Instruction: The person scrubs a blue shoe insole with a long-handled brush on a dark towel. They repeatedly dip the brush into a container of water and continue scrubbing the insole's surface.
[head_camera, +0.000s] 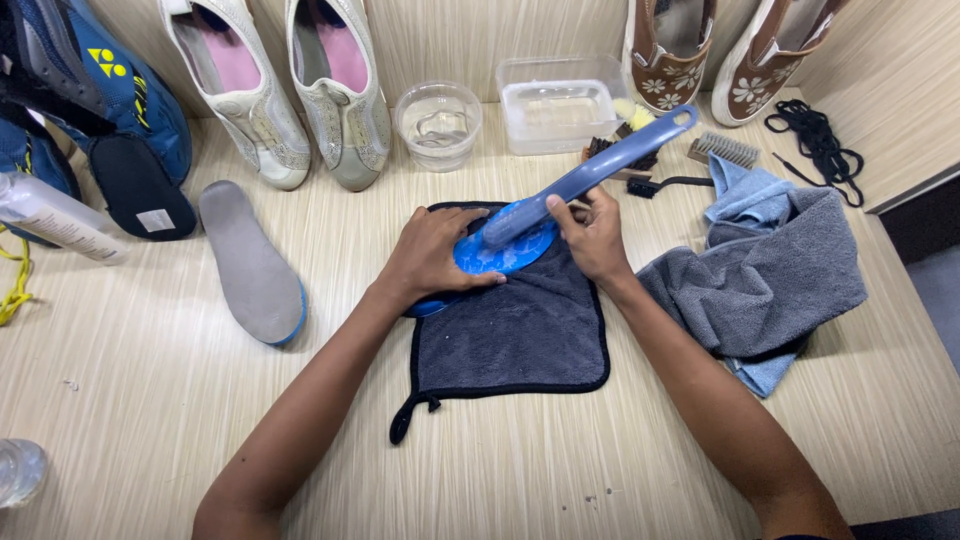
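Far left, bottle: a clear bottle (52, 218) with a pale label lies on its side at the left edge; label print too small to tell.
Upper left, sneakers: blue sneakers (95, 90) with a yellow emblem lean on the wall; a dark insole (142, 188) with a small white sticker lies just below them.
Left of centre, grey insole: a grey insole (252, 264) with a blue rim lies flat, well apart from the hands.
Top centre, white shoes: a white pair (290, 85) with pink lining stands against the wall.
Centre, mat: a dark grey cloth (520, 335) with black edging lies flat on the table (520, 470).
Left hand: the left hand (432, 255) is spread flat, palm down, pressing the blue insole (490, 255) onto the cloth's upper left part.
Key relation: the blue insole lies directly under the left hand and just left of the right hand; its long axis runs from lower left to upper right. The left hand is nearer.
Right hand: the right hand (592, 232) is curled, its fingers closed round the brush (590, 175) low on the handle; the head rests on the insole, the handle slants to the upper right.
Top centre, tubs: a round clear cup (438, 122) and a clear rectangular tub (560, 102) stand near the wall.
Right, towels: a grey towel (770, 280) is heaped over a light blue one (745, 190).
Upper right: brown floral shoes (720, 50); black laces (815, 135).
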